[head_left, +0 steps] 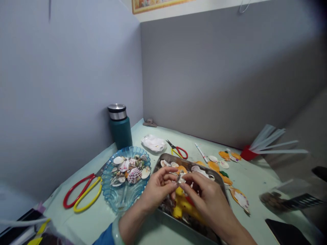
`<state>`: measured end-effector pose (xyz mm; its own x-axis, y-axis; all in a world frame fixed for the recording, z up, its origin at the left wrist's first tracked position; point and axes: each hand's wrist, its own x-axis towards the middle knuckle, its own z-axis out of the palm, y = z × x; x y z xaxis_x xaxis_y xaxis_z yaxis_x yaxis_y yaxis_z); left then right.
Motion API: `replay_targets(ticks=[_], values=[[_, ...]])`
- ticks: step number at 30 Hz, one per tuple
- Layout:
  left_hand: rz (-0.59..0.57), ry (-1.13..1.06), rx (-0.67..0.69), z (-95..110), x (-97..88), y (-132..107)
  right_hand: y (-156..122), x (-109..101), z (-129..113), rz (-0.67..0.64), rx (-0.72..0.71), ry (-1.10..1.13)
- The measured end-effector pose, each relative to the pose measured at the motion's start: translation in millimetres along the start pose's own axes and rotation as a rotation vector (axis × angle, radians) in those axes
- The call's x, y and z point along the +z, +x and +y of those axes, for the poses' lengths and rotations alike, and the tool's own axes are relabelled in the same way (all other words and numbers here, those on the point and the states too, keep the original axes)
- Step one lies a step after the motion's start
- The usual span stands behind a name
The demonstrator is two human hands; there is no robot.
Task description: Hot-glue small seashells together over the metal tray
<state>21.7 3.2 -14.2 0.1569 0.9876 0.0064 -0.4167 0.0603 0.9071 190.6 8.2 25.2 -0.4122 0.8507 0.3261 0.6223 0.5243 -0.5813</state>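
Above a metal tray, my left hand (159, 186) and my right hand (208, 195) meet at the fingertips. A small pale shell (181, 178) is pinched between them, partly covered by the fingers. My right thumb and forefinger grip it, and my left thumb and curled fingers close on its other side. Under the hands, the metal tray (167, 215) holds several shells and a yellow glue gun (182, 208) with a red part. My right hand hides much of the glue gun.
Left of the tray, a blue scalloped dish (120, 199) holds shells; large scissors (83, 192) lie beside it. Behind stand a teal bottle (121, 131), a white packet (153, 143) and small scissors (178, 150). Rightward are orange shells (214, 166) and a red cup (247, 153) of glue sticks.
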Motion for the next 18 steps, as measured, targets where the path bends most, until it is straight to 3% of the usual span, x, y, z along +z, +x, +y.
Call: replay_targets(ticks=[6,10,12,15,18], values=[[0.149,0.197,0.066,7.6,0.5,-7.0,-0.9,1.3,5.4,0.019,0.0,0.025],[0.396,0.574,0.311,22.7,-16.1,-32.2,-3.4,3.5,10.9,0.027,0.001,-0.001],[0.581,0.708,0.445,30.3,-34.6,-51.0,-4.8,5.0,13.3,0.03,-0.014,-0.026],[0.818,0.939,0.509,38.8,-75.0,-83.3,-6.4,7.4,16.2,0.033,-0.037,-0.07],[0.874,1.333,0.406,42.1,-120.5,-113.7,-6.9,9.7,17.1,-0.026,-0.063,-0.154]])
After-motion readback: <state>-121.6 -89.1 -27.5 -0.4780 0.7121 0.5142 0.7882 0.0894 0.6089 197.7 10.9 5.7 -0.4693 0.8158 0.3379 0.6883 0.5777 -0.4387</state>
